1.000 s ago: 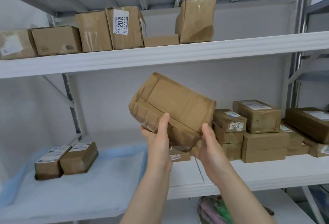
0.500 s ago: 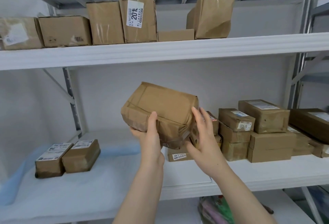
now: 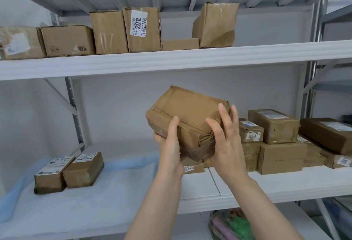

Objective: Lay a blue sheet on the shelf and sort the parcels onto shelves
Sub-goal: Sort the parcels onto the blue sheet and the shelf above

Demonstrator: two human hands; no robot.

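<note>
At frame centre, a brown parcel (image 3: pixel 190 114) is gripped from beneath by the left hand (image 3: pixel 169 144), thumb over its front. It is braced by the right hand (image 3: pixel 226 144), fingers straight against its end, probably for steadiness while a shelf is chosen. At lower left lies the blue sheet (image 3: pixel 106 188), with two sorted parcels (image 3: pixel 68 171) on it.

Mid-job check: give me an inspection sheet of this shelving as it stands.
Surface: white middle shelf; blue sheet covers its left part.
Job's things: crumpled parcel held in the air; two small boxes side by side on the sheet; stacked boxes at right; cartons along the top shelf.
Clutter: colourful bag below.
Grippers: left hand grips the parcel's near end; right hand presses its right side, fingers straight.
Cables: nothing seen.
Surroundings: white wall, metal uprights.
</note>
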